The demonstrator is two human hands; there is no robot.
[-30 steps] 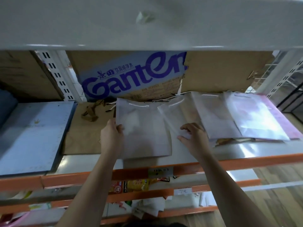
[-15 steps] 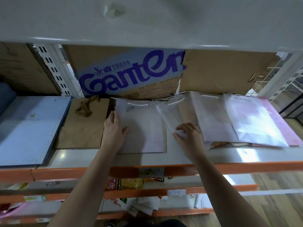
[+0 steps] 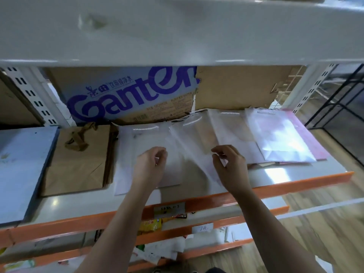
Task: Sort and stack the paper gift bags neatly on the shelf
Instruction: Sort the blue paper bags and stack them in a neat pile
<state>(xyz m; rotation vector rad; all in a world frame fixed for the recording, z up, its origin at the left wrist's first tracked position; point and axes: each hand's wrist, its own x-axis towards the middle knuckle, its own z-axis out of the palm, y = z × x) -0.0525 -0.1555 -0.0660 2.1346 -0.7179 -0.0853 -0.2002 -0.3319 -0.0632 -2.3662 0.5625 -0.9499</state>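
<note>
White paper under clear film: this is the wrapped bag [image 3: 189,154], held in front of the carton [image 3: 128,95], below its right-hand end and above the shelf [image 3: 285,174]. The left hand [image 3: 151,164] has its fingers curled and pinches the bag's edge nearer the carton's middle. The right hand [image 3: 230,166] pinches the opposite edge, out past the carton's right corner. The bag shows blurred, so its exact tilt cannot be told.

Layout, placed from the carton: a white pile [image 3: 137,142] lies flat directly in front of its middle. Brown bags [image 3: 78,160] lie in front of its left end. Fanned bags [image 3: 236,133] overlap loosely beyond its right end.

Risks, as judged:
1. The film looks slick. Held only by fingertip pinches, the bag could slide free and drop past the orange rail [image 3: 295,186], the shelf lip farthest from the carton.
2. Set down crooked on the white pile, its corners would overhang, and the pile could creep toward the rail.
3. The right wrist is close to the fanned bags, and a brush there could spread them further.
4. Cord handles [image 3: 145,128] at the carton end may snag one another.
</note>
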